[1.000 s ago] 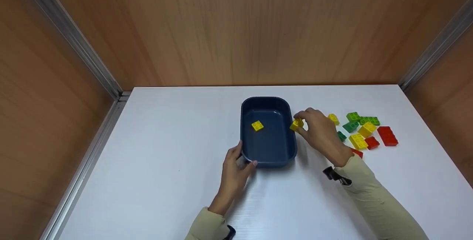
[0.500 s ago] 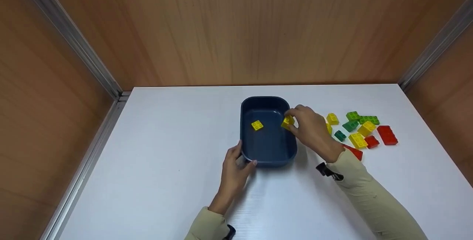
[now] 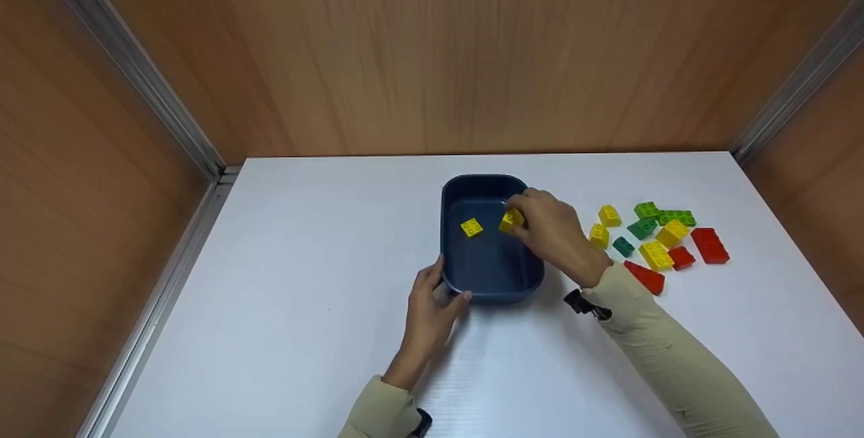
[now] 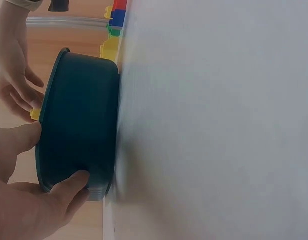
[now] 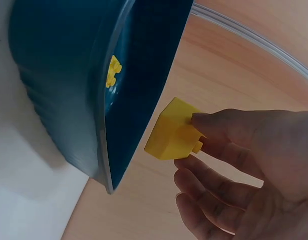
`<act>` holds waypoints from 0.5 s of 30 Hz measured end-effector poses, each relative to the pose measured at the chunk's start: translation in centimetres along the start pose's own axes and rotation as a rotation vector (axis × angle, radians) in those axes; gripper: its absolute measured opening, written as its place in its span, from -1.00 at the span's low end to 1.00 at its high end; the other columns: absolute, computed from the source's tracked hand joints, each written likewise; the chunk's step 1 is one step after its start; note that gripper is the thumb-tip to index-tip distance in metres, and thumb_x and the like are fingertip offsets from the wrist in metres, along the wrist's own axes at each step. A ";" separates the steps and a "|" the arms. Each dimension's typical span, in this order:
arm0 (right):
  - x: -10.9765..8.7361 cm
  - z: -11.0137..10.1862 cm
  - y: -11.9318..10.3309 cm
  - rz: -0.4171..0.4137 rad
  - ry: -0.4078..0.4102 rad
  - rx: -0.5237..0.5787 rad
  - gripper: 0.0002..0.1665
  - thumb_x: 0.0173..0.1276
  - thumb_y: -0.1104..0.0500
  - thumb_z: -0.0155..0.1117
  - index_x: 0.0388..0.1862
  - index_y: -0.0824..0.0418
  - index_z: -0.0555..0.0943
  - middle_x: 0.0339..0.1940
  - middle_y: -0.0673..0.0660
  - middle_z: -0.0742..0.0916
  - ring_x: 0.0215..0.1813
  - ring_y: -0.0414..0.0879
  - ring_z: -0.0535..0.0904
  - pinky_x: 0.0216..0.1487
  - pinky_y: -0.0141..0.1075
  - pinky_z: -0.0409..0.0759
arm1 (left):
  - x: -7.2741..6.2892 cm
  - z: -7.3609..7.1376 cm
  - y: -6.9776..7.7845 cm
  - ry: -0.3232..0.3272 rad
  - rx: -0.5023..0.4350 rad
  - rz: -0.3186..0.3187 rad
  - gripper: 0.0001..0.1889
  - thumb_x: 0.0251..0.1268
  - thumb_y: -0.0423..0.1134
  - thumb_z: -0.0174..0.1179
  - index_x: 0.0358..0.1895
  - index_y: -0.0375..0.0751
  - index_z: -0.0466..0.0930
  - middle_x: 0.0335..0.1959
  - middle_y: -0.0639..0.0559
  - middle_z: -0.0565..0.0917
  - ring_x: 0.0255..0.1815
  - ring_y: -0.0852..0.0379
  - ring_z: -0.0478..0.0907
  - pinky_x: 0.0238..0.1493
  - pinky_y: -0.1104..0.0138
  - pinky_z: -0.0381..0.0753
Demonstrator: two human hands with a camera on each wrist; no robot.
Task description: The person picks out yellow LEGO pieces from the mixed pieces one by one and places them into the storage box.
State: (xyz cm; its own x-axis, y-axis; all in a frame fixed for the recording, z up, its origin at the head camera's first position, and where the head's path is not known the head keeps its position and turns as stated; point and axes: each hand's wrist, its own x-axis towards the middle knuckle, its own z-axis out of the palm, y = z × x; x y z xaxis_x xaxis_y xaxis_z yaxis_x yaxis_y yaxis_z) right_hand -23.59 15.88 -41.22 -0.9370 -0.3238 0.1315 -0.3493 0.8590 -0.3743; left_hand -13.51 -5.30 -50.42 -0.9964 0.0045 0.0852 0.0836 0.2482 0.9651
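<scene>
A yellow toy brick point(image 3: 511, 221) is pinched between the thumb and fingers of my right hand point(image 3: 555, 232), over the right half of a dark blue tub point(image 3: 493, 297). The right wrist view shows that yellow brick point(image 5: 174, 131) just outside the tub's rim, clear of the wall. Inside the tub a second yellow brick point(image 3: 471, 227) lies on the floor. My left hand point(image 3: 430, 313) grips the tub's near left corner, fingers on the left side and thumb at the front. In the left wrist view the left hand's fingers point(image 4: 68, 187) press the tub's outer wall.
Several loose bricks lie right of the tub on the white table point(image 3: 304, 256): yellow bricks point(image 3: 656, 256), green bricks point(image 3: 676, 217) and red bricks point(image 3: 709, 245). A wooden panel point(image 3: 432, 53) stands behind the table, with more panels at both sides.
My right hand has moved left with the yellow brick, from the tub's right rim to over its inside. Bricks it covered now show. The left hand and tub have stayed put.
</scene>
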 end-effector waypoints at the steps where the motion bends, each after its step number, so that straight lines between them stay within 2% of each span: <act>1: 0.1 0.1 0.0 0.001 -0.007 0.003 -0.63 0.42 0.23 0.51 0.18 0.26 0.74 0.01 0.23 0.74 0.04 0.11 0.69 0.15 0.03 0.76 | 0.0 0.0 0.0 0.002 0.003 0.004 -0.17 0.42 -0.41 0.38 0.62 -0.52 0.11 0.44 -0.36 0.40 0.54 -0.27 0.37 0.55 -0.07 0.37; 8: 0.3 0.6 -0.5 -0.004 -0.037 -0.005 -0.65 0.43 0.23 0.50 0.15 0.26 0.75 -0.01 0.22 0.74 0.01 0.09 0.70 0.11 0.01 0.77 | -0.1 0.2 0.0 0.020 0.019 -0.005 -0.17 0.39 -0.40 0.42 0.61 -0.48 0.18 0.42 -0.36 0.44 0.53 -0.26 0.38 0.55 -0.07 0.38; 15: 0.9 1.1 -1.7 -0.051 -0.051 -0.015 -0.64 0.41 0.25 0.50 0.16 0.27 0.76 0.00 0.22 0.75 0.03 0.10 0.71 0.14 0.01 0.76 | 0.0 0.1 0.1 0.022 0.026 -0.005 -0.17 0.39 -0.40 0.41 0.62 -0.46 0.17 0.43 -0.34 0.43 0.53 -0.23 0.39 0.54 -0.05 0.40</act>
State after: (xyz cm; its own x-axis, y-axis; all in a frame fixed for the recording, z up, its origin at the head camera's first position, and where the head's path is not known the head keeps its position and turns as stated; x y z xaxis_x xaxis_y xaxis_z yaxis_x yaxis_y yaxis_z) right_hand -23.87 13.67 -41.44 -0.9165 -0.3866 0.1033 -0.3970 0.8466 -0.3544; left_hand -13.49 -5.16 -50.34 -0.9962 -0.0179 0.0856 0.0774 0.2737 0.9587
